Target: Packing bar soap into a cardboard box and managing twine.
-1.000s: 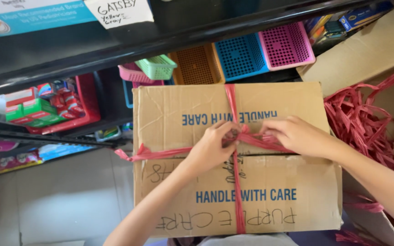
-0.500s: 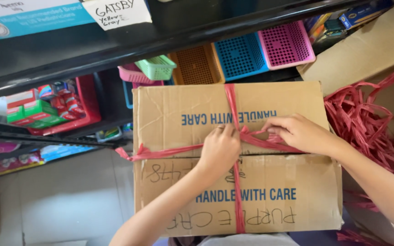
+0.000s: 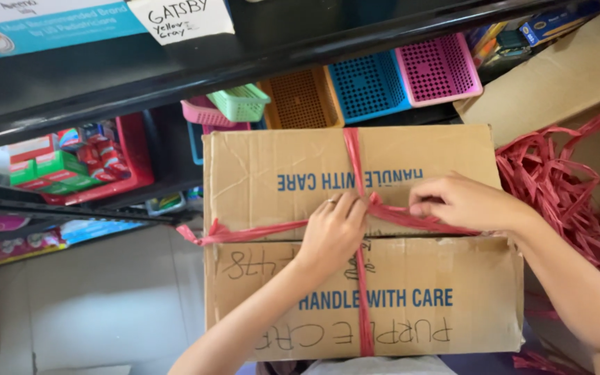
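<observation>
while the red plastic twine (image 3: 360, 278) already runs around the brown cardboard box (image 3: 272, 173) in both directions and crosses at the centre of the frame, the knot at that crossing looks not finished. the box fills the middle of the frame, its two top flaps closed and meeting along the seam under the horizontal strand. the left hand (image 3: 332, 232) lies flat on the crossing, fingers stretched and close together, pressing the twine down; it holds nothing between the fingers, as far as i can see. the right hand (image 3: 461, 203), at centre right, is curled closed and pinches a strand that goes toward the crossing. one loose end of twine sticks out at the left edge of the box. so i judge the wrapping is done, and what is left is to tighten and secure the knot. a heap of loose red twine (image 3: 564, 187) lies at the right, and coloured plastic baskets (image 3: 369, 83) stand on the shelf in the upper part.
</observation>
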